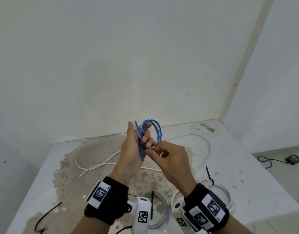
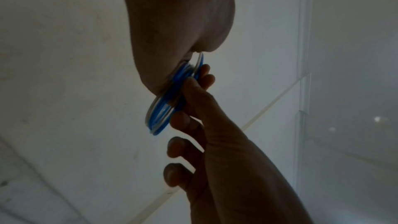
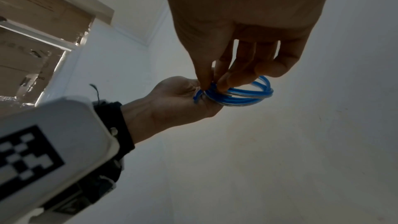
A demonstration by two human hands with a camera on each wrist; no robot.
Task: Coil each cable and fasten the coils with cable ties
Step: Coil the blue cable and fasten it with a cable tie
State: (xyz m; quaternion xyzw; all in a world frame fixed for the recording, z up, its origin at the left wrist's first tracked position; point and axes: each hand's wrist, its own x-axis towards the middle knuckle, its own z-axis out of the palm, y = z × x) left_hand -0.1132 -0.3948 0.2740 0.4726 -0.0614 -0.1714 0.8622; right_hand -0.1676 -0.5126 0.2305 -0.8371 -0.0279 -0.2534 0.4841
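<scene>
A small blue cable coil [image 1: 155,130] is held up above the table [image 1: 229,149]. My left hand [image 1: 137,142] grips one side of it, the strands running through its palm and curled fingers. My right hand [image 1: 163,152] pinches the same strands just below with thumb and forefinger. In the left wrist view the blue coil [image 2: 165,105] sits edge-on between both hands. In the right wrist view the blue coil [image 3: 241,94] lies in the left palm under my right fingertips [image 3: 224,83]. No cable tie shows on this coil.
A loose white cable [image 1: 162,168] sprawls across the middle of the table. Near the front edge lie a grey coil [image 1: 163,211] with a black tie [image 1: 152,206], a white coil [image 1: 228,196] with a black tie [image 1: 210,176], and a loose black tie [image 1: 46,217] at the left.
</scene>
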